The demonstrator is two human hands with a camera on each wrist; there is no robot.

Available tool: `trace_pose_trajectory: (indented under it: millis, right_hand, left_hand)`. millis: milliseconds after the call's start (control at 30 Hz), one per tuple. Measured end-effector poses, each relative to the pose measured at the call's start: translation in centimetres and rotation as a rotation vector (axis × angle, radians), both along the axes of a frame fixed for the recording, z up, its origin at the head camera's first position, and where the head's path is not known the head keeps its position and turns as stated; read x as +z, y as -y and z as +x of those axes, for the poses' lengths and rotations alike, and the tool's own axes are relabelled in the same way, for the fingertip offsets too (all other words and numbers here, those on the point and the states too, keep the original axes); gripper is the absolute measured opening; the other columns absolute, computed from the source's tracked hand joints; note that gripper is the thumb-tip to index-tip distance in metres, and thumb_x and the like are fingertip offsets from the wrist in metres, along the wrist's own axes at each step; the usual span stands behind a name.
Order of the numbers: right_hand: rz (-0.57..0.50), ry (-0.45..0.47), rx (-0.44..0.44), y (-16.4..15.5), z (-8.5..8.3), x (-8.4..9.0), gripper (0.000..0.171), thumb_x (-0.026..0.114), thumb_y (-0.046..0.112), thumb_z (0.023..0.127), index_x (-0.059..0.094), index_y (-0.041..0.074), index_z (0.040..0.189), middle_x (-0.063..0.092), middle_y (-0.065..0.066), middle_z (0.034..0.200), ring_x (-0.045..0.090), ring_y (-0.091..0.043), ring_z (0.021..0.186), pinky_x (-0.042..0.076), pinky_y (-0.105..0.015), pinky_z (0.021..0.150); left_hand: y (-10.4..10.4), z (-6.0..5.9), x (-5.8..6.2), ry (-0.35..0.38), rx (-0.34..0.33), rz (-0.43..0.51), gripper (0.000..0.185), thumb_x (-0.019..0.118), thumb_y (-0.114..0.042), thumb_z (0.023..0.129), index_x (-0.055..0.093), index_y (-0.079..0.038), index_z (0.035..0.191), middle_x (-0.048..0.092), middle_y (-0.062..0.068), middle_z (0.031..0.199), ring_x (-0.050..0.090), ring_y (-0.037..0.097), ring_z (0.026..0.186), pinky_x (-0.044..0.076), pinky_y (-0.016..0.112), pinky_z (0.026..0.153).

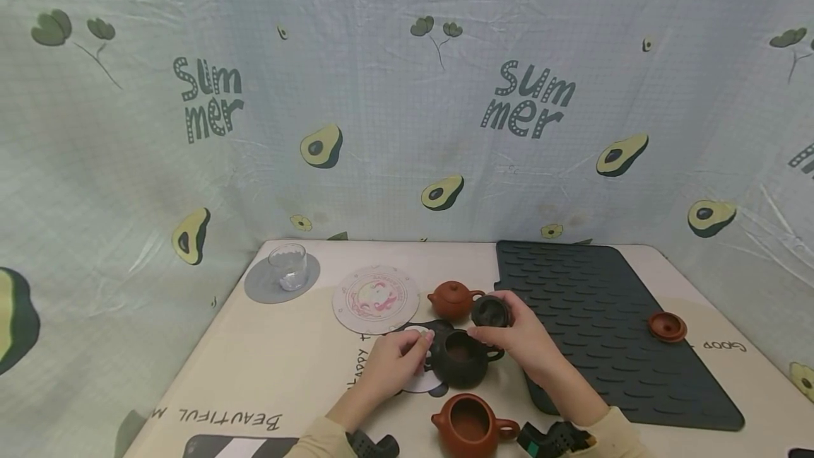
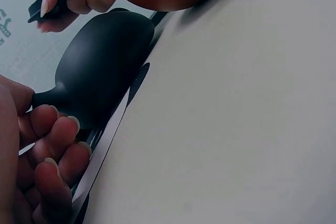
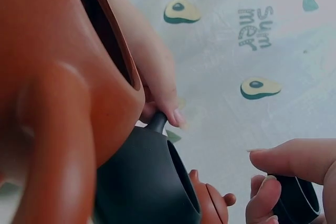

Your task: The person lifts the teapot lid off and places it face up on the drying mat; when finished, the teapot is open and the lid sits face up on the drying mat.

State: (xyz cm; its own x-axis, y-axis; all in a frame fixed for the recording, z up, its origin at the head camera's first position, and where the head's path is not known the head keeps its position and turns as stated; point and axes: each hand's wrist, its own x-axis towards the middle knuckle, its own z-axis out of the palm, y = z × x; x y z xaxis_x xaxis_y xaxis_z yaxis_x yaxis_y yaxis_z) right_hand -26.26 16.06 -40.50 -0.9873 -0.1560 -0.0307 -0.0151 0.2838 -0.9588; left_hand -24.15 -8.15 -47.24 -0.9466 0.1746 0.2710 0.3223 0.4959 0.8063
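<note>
A black teapot point(image 1: 459, 371) without its lid stands in the middle of the table, its handle toward the right. My left hand point(image 1: 391, 360) pinches its spout point(image 2: 50, 98) between thumb and index finger, the other fingers curled below. Just above and behind the opening, my right hand point(image 1: 528, 341) grips the small black lid point(image 1: 490, 312); it is tilted, with its hollow side partly showing in the right wrist view. Close in front is a reddish-brown teapot point(image 1: 454, 442), open on top. Behind the black pot sits a smaller lidded brown teapot point(image 1: 451, 302).
A panda-shaped mat point(image 1: 422, 382) lies under the black pot. A round pink-print mat point(image 1: 375, 299) is behind it, and a glass cup point(image 1: 288, 267) on a grey coaster point(image 1: 257, 287) far left. On the right, a brown lid point(image 1: 666, 327) rests on a dark ridged mat point(image 1: 610, 373).
</note>
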Motion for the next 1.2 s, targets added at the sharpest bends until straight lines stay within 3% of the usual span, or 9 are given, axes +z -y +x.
trace_pose_trajectory:
  millis: [233,600,733,933,1200]
  right_hand:
    - [-0.012,0.004,0.038,-0.09,-0.03,0.08,0.069,0.084,0.022,0.086,0.049,0.008,0.143,0.063,-0.016,0.124,0.063,-0.027,0.097,0.053,-0.041,0.079]
    - [0.044,-0.025,0.023,-0.16,0.1,0.21,0.073,0.086,0.029,0.085,0.05,0.013,0.147,0.06,-0.015,0.133,0.062,-0.028,0.112,0.055,-0.042,0.083]
    - [0.041,-0.032,0.012,-0.2,0.27,0.35,0.072,0.086,0.027,0.086,0.047,0.014,0.145,0.062,-0.016,0.131,0.066,-0.029,0.112,0.054,-0.047,0.089]
    - [0.041,-0.045,0.018,-0.39,0.3,0.53,0.07,0.085,0.026,0.086,0.047,0.012,0.143,0.063,-0.016,0.126,0.068,-0.027,0.107,0.055,-0.045,0.086]
    - [0.067,-0.087,0.042,-0.8,-0.11,0.53,0.067,0.085,0.024,0.086,0.051,0.014,0.143,0.06,-0.015,0.133,0.065,-0.028,0.112,0.055,-0.043,0.087]
  left_hand:
    - [-0.03,-0.01,0.04,0.004,-0.001,0.003,0.047,0.053,-0.048,0.105,0.058,-0.021,0.068,0.053,-0.013,0.057,0.05,0.006,0.059,0.038,0.025,0.055]
    - [-0.07,-0.06,0.0,0.008,-0.01,0.009,0.047,0.053,-0.048,0.106,0.059,-0.021,0.068,0.053,-0.012,0.058,0.05,0.006,0.06,0.039,0.025,0.056]
    - [-0.09,0.06,0.15,0.022,-0.016,0.012,0.047,0.053,-0.047,0.106,0.059,-0.02,0.068,0.053,-0.012,0.058,0.05,0.006,0.059,0.038,0.025,0.056]
    - [-0.09,0.24,0.35,0.016,-0.02,0.022,0.047,0.053,-0.045,0.106,0.059,-0.018,0.068,0.053,-0.011,0.058,0.049,0.006,0.059,0.039,0.025,0.056]
    - [-0.05,0.18,0.37,0.019,-0.015,0.017,0.047,0.053,-0.044,0.106,0.058,-0.02,0.067,0.052,-0.012,0.057,0.049,0.005,0.059,0.039,0.025,0.056]
